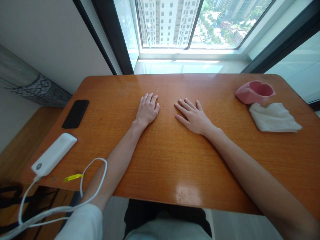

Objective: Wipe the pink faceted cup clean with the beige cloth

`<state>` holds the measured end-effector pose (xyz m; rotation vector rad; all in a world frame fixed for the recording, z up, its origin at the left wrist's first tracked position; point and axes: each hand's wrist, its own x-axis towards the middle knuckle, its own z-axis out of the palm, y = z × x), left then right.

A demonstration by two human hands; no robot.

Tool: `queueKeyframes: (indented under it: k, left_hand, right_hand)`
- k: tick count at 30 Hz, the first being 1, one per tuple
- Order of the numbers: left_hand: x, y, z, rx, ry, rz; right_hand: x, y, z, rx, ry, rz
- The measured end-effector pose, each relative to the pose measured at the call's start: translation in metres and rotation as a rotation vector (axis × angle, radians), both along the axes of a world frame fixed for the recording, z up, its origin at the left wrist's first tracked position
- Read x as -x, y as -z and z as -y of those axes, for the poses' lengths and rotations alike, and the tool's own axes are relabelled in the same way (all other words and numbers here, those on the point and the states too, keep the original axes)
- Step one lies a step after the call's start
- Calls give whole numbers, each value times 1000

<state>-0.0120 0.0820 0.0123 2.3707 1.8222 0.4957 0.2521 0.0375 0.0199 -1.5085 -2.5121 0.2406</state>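
Observation:
Palm down on the wooden table [160, 160], my left hand [147, 109] rests left of the middle with its fingers slightly apart. My right hand [192, 116] lies flat a short way to the right, fingers spread and pointing up and left. Neither hand holds anything; bare tabletop lies between them. To the right of my right hand are a pink pot-like container [255, 92] with an angular rim and a folded white cloth [274, 117], which sits just in front of it.
A black phone [75, 114] and a white power bank [54, 154] lie at the table's left side. A white cable [106, 166] with a yellow tag [73, 177] loops over my left forearm. Behind the table stands a window [190, 25]; a patterned curtain [42, 85] hangs at left.

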Motion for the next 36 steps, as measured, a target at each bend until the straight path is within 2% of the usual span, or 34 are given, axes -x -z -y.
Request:
queueKeyframes:
  k: [36]
  left_hand:
    - [1,0,0,-5,1,11]
  right_hand:
    - [-2,-1,0,14,-4,-19]
